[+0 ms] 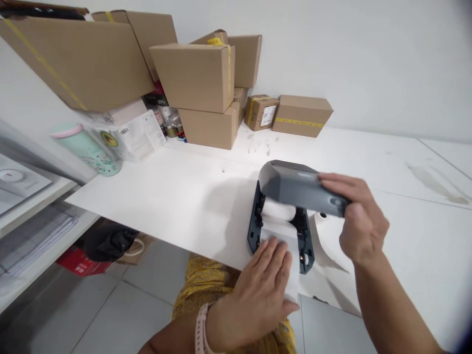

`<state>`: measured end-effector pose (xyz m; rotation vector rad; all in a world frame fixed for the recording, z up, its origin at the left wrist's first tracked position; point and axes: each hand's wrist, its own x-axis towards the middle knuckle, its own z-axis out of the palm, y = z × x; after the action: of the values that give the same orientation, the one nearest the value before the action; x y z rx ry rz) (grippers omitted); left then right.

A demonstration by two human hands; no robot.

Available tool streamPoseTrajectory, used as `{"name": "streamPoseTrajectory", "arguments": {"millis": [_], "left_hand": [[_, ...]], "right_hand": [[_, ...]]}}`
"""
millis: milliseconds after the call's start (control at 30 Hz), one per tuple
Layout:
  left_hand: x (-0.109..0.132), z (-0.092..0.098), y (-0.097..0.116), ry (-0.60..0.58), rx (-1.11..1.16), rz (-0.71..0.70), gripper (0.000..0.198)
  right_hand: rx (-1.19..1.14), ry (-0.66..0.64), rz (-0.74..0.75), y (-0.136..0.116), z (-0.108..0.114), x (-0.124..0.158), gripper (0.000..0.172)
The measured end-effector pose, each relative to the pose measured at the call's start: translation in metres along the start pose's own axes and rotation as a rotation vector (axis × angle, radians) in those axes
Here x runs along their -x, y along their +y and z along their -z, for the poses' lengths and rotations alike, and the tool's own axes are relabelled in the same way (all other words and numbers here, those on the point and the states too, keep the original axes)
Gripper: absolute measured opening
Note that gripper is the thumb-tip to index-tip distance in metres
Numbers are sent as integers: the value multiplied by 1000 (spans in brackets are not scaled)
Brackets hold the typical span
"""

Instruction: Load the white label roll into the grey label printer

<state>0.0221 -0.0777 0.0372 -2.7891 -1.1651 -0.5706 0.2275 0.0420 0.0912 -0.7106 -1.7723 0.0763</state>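
Note:
A dark grey label printer [254,231] sits at the table's front edge with its cover raised. Inside lies a white paper roll [278,210], and a strip of label paper [293,268] runs from it toward me over the front edge. My left hand [260,287] rests flat on this strip, fingers stretched out, thumb beside the paper. The printer lid [295,187] is tilted up over the roll, its right end gripped between the thumb and fingers of my right hand [363,216]. Part of the roll is hidden under the lid.
Another small paper roll [321,217] with a curled strip lies right of the printer. Cardboard boxes [195,76] are stacked at the back left, with a smaller taped box [302,115] by the wall. A mint tumbler [90,150] lies tilted at the left edge.

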Motion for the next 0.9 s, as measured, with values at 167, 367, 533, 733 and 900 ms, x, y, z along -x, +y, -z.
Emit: {"name": "streamPoseTrajectory", "arguments": {"millis": [167,367,533,733,900], "left_hand": [[20,6,1,159,412,-118,36],[23,9,-11,529,697,-87,21],[4,-4,-35,634,409,141,47],[-12,-26,-47,451,409,188,48],[-13,-32,-50,455,433,178,41]], "right_hand": [[90,-81,54,-16,-4,59,48],[200,-103,-22,-33,-14,109,53],[215,109,-49,-32,-35,126,47],[234,209,-85,-30,-50,137,47],[252,295,-95,-26,-58,142,46]]}}
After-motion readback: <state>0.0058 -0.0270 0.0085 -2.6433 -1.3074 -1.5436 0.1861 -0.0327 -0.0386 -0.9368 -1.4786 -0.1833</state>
